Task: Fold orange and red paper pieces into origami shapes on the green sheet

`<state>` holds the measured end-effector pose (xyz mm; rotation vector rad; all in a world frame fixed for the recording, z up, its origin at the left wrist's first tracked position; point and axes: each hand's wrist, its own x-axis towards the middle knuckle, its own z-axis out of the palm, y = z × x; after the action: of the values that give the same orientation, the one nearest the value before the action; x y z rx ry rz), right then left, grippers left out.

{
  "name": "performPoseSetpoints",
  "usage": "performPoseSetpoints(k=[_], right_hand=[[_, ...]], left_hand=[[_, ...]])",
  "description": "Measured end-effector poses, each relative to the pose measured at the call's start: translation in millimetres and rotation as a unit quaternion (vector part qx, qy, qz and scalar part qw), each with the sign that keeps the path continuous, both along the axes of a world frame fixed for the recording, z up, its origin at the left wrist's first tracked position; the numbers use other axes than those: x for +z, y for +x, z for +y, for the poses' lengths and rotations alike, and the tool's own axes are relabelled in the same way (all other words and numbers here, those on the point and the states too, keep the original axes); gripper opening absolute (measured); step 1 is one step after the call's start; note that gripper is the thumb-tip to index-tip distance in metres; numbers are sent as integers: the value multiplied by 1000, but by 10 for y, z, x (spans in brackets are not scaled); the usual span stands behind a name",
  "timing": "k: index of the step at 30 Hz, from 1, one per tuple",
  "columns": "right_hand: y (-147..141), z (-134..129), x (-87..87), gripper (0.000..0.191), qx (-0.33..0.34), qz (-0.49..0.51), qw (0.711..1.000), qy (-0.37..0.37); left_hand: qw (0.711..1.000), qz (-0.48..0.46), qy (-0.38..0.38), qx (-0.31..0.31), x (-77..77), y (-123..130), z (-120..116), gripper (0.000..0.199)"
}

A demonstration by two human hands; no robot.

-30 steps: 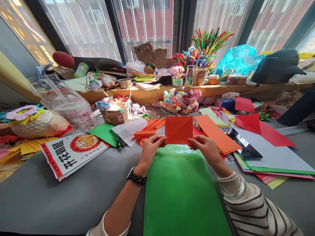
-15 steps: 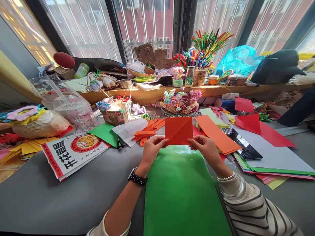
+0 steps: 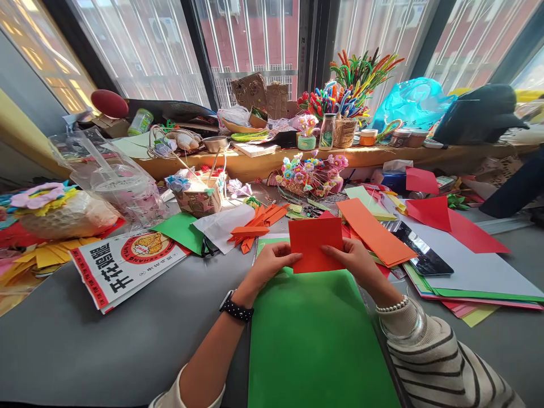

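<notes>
A small orange-red square of paper [image 3: 315,242] is held up over the green sheet [image 3: 314,334]. My left hand [image 3: 272,263] pinches its lower left edge, thumb in front. On the right side, my right hand [image 3: 356,262] grips the same paper, its thumb lying across the front and the fingers behind. Beyond the left hand lies a pile of folded orange paper strips [image 3: 259,224]. Close to my right hand rests a stack of orange rectangular paper [image 3: 374,232].
A black phone [image 3: 425,252] lies on white and coloured sheets [image 3: 488,277] at the right. To the left are a printed paper bag [image 3: 127,266] and a clear plastic cup [image 3: 125,190]. Behind stand a small basket [image 3: 198,195], beaded flowers [image 3: 312,173] and pipe cleaners [image 3: 340,102].
The orange paper has moved down and slightly right, and its visible diagonal crease no longer shows. My right thumb has slid further across its front.
</notes>
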<state>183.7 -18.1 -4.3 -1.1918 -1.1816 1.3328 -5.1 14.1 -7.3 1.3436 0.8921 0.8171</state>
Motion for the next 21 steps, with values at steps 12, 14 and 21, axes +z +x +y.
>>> performPoseSetpoints(k=[12, 14, 21], right_hand=[[-14, 11, -19, 29, 48, 2, 999, -6], [-29, 5, -25, 30, 88, 0, 996, -17], [-51, -7, -30, 26, 71, -67, 995, 3]], left_hand=[[998, 19, -38, -47, 43, -3, -25, 28], [999, 16, -28, -9, 23, -12, -4, 24], [995, 90, 13, -28, 13, -12, -9, 25]])
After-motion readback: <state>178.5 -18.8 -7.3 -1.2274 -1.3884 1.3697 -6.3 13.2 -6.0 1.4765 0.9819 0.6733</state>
